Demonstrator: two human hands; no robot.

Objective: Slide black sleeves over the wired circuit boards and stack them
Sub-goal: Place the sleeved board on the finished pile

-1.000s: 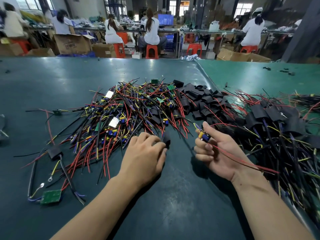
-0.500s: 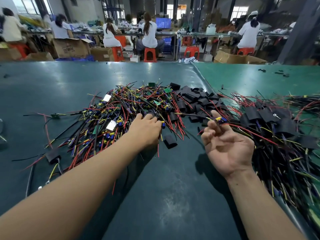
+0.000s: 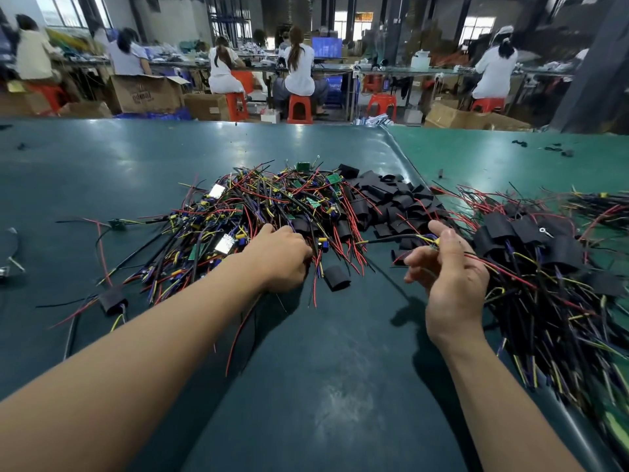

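Here, the left hand (image 3: 282, 258) digs curled fingers into tangled wired circuit boards (image 3: 258, 212) mid-tabletop (image 3: 102, 165); the right hand (image 3: 449, 277) pinches one thin-wired board (image 3: 434, 240) beside flat matte black sleeves (image 3: 391, 202).

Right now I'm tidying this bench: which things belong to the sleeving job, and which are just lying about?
Job:
pile of unsleeved wired boards
loose black sleeves
sleeved stack
single sleeve
wired board in right hand
left hand

Lying about:
black scraps
cardboard boxes
red stools
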